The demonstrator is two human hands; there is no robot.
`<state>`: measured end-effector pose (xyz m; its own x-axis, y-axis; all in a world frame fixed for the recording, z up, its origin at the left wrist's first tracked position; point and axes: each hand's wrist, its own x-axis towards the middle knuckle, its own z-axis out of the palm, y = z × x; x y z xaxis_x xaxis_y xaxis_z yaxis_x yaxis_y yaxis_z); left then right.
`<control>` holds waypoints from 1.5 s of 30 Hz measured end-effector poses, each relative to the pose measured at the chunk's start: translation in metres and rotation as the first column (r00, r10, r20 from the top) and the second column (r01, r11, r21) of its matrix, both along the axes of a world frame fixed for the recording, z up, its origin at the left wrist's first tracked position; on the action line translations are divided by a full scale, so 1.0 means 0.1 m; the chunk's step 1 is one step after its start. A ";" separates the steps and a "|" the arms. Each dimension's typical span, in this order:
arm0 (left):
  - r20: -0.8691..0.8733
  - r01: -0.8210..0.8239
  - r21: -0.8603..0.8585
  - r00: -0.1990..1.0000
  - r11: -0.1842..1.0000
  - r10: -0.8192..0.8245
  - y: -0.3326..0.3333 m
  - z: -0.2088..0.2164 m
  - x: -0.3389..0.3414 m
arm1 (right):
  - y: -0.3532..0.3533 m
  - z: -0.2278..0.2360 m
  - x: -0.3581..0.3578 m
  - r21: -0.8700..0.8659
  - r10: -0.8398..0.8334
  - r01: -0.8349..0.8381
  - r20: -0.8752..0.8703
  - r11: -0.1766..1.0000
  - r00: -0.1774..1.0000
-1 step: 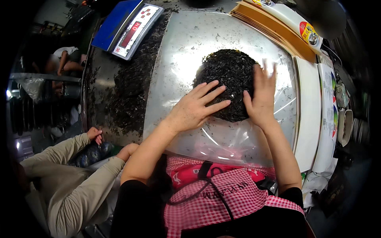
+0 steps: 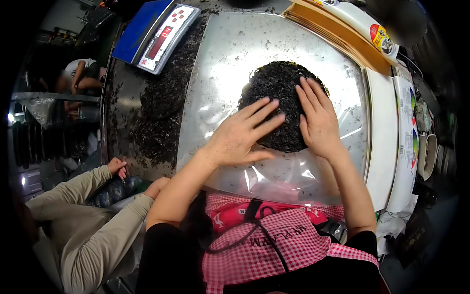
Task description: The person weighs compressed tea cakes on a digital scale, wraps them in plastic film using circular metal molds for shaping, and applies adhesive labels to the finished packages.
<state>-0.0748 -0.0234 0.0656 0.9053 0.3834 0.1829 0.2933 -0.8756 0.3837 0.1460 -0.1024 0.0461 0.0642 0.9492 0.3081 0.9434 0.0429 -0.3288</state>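
A round, flat cake of dark, shredded leaf flakes (image 2: 291, 125), like dried seaweed, lies on a clear plastic sheet (image 2: 218, 63). My left hand (image 2: 237, 137) rests on its left lower side with fingers spread. The left thumb lies lower, over the plastic below the cake. On the right side, my right hand (image 2: 320, 125) lies with its fingers extended over the cake and its thumb at the lower right edge. Neither hand grasps anything.
At upper left stands a blue and white digital scale (image 2: 164, 41). Loose dark flakes (image 2: 156, 112) cover the metal table left of the plastic. Cardboard sheets (image 2: 338, 39) and white boards (image 2: 379, 137) line the right side. Another person's sleeved arm (image 2: 105, 235) is close by at lower left.
My right hand has moved leftward from beside the cake's right edge onto its top. My left thumb has swung down off the cake toward the plastic below.
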 end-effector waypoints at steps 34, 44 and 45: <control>-0.452 -0.227 0.425 0.786 0.876 0.422 -0.11 -0.52 0.76 | 0.68 -0.34 0.18 -0.131 0.248 -0.237 0.777 0.963 0.579; -0.357 -0.353 0.145 0.852 0.924 0.382 -0.08 -0.59 0.84 | 0.33 -0.10 0.74 -0.029 0.319 -0.318 0.044 0.948 0.947; -0.342 -0.425 -0.028 0.854 0.905 0.391 -0.07 -0.61 0.85 | 0.16 -0.09 0.99 -0.038 0.183 -0.182 0.011 0.983 0.983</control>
<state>0.0103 -0.0300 0.0045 0.6651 0.7317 -0.1489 0.7375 -0.6124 0.2848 0.2451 -0.0868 0.0375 -0.1154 0.9554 0.2720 0.9257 0.2027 -0.3194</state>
